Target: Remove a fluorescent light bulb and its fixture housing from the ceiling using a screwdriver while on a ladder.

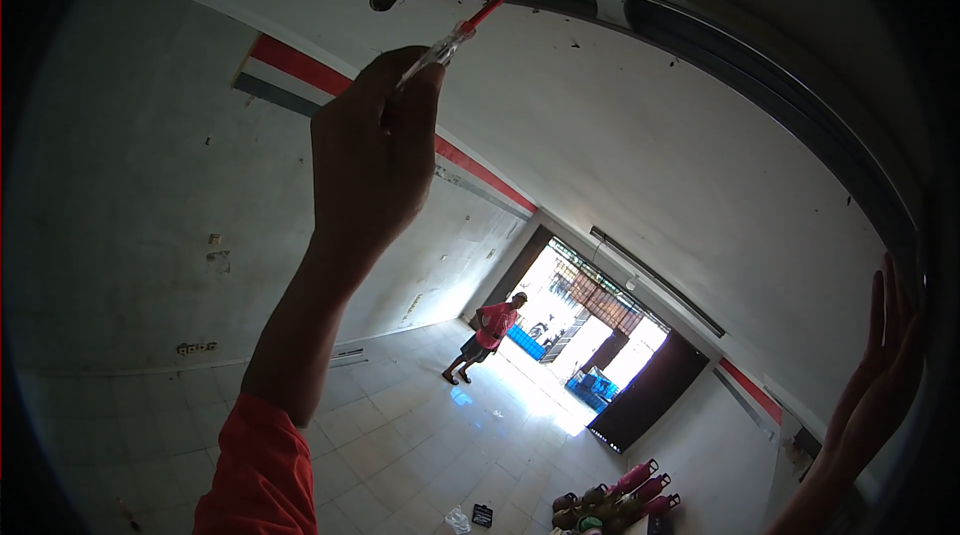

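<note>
My left hand (372, 145) is raised and closed on a screwdriver (432, 57) with a clear plastic handle and red shaft. The screwdriver's tip reaches the underside of a long ceiling light fixture (700, 47), beside small fittings at its left end. At the far right, my right hand (875, 385) rests against the fixture's other end with fingers stretched out; part of it is in shadow.
A person (494, 323) in a red top stands near the bright doorway (550, 285). Pink and green gas cylinders (640, 480) are grouped below, near a dark case (482, 515) on the tiled floor (390, 405). Another long fixture (655, 280) hangs from the ceiling.
</note>
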{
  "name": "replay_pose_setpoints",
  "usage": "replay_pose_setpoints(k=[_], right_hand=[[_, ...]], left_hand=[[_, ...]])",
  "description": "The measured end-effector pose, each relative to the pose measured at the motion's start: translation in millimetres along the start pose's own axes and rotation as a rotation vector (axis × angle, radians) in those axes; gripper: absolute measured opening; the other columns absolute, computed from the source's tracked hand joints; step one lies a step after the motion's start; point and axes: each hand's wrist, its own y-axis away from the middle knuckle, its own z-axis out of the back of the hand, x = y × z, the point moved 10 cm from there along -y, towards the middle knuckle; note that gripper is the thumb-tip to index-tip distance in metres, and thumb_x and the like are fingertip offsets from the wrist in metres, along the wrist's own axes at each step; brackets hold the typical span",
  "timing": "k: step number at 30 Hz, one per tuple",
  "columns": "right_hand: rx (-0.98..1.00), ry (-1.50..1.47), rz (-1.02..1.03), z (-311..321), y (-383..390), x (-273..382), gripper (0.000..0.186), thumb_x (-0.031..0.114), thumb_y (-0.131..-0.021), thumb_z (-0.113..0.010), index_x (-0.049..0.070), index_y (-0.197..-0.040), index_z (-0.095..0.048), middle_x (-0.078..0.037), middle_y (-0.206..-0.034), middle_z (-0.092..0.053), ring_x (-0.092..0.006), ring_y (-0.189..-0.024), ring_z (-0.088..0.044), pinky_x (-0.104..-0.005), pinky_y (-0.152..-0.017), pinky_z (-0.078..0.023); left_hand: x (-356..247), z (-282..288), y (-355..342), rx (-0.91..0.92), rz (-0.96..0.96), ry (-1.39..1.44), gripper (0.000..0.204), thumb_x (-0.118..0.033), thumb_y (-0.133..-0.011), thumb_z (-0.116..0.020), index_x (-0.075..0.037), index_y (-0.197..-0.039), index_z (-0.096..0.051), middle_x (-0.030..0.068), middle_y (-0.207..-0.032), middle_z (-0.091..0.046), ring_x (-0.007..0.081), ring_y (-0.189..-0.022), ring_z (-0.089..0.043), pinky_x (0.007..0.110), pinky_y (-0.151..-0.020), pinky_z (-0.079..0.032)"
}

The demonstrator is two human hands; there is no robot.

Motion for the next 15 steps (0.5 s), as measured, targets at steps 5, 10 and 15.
replay_pose_setpoints(k=[5,10,15], right_hand=[[-0.04,0.096,0.031,9,2,-6,0.049,0.041,-0.097,-0.017,0.018,-0.131,-0.045,-0.007,-0.131,-0.049,-0.0246,-0.123,-0.045,-0.0435,-0.104,-0.032],[-0.1,-0.214,-0.041,11,4,-14,0.045,0.034,-0.098,-0.021,0.015,-0.129,-0.047,-0.008,-0.13,-0.05,-0.0229,-0.122,-0.046,-0.0415,-0.102,-0.036],[-0.133,-0.163,-0.016,12,5,-13,0.045,0.034,-0.098,-0.021,0.014,-0.13,-0.046,-0.009,-0.13,-0.05,-0.0233,-0.122,-0.046,-0.0414,-0.101,-0.037]], left_hand=[[3,3,-14,-0.01,-0.05,0.028,0.023,-0.021,-0.092,-0.051,-0.001,-0.096,-0.061,-0.0015,-0.048,-0.044,0.0021,-0.04,-0.036,0.021,-0.038,-0.024],[1,12,-15,-0.032,-0.084,-0.01,0.022,-0.02,-0.091,-0.052,-0.001,-0.094,-0.062,-0.0002,-0.049,-0.046,0.0024,-0.04,-0.037,0.021,-0.039,-0.026],[-5,14,-19,-0.035,-0.117,-0.03,0.022,-0.02,-0.091,-0.052,-0.001,-0.094,-0.063,0.0003,-0.049,-0.046,0.0027,-0.041,-0.037,0.021,-0.04,-0.026]])
